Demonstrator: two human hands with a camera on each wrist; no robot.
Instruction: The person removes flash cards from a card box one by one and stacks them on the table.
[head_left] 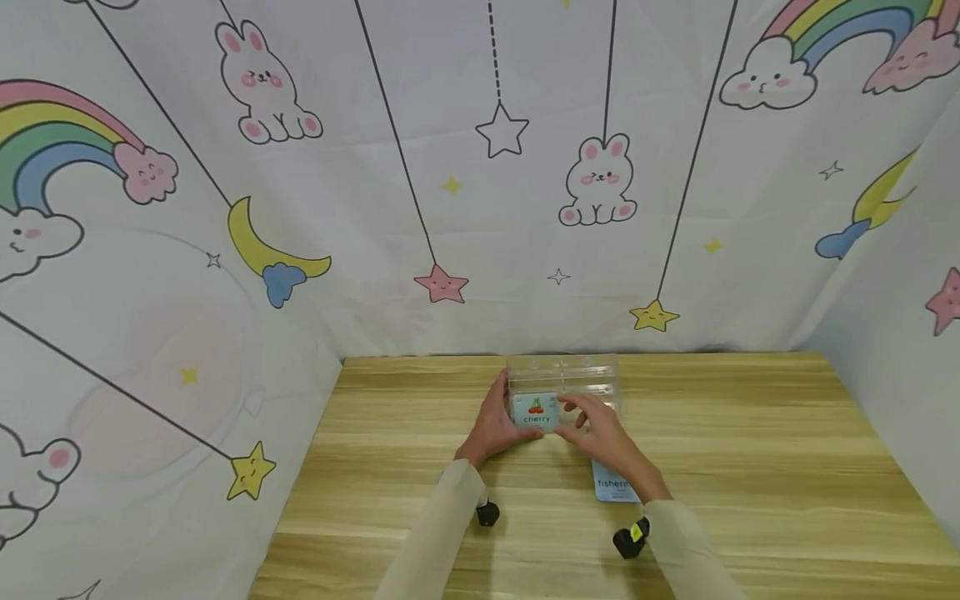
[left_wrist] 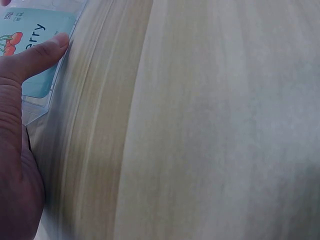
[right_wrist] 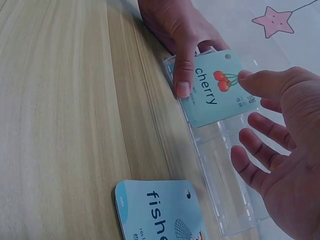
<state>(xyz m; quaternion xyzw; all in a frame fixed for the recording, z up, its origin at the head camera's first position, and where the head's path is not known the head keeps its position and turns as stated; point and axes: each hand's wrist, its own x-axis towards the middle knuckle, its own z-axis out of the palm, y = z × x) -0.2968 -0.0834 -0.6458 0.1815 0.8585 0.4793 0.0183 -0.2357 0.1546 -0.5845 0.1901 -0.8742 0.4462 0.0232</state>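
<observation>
A light-blue card printed "cherry" stands against the front of a clear plastic box on the wooden table. My left hand grips the box's left end, and its thumb pins the card to the box wall. My right hand hovers with its fingers spread, the index fingertip touching the card's top right edge. From the head view both hands meet at the box mid-table.
A second blue card reading "fisher…" lies flat on the table just in front of the box, under my right wrist. Cloth printed with rabbits and stars walls in the table at the back and both sides.
</observation>
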